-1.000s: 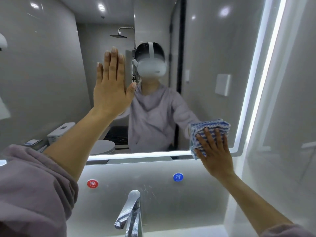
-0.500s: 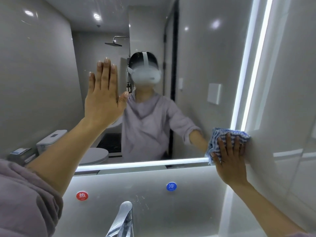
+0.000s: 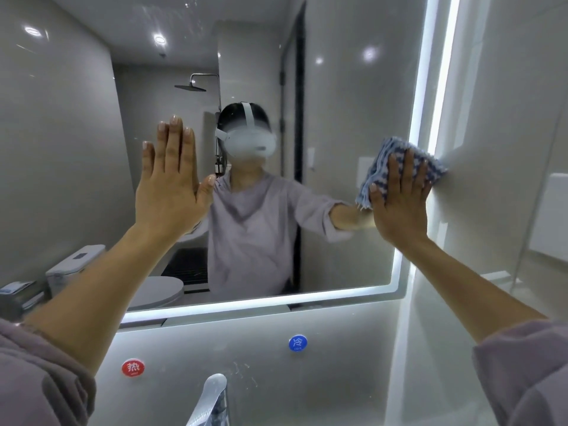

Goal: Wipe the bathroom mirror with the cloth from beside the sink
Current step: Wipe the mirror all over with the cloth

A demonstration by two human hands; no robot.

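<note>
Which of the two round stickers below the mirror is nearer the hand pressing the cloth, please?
The blue sticker, on the right below the right hand and cloth; the red sticker lies far left.

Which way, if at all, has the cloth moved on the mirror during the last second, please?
Yes. The cloth, under the right hand, has climbed from the mirror's lit bottom strip up along its lit right edge.

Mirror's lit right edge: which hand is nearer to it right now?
Right. The right hand presses the cloth against that lit edge; the left hand lies flat on the glass, well to its left.
</note>
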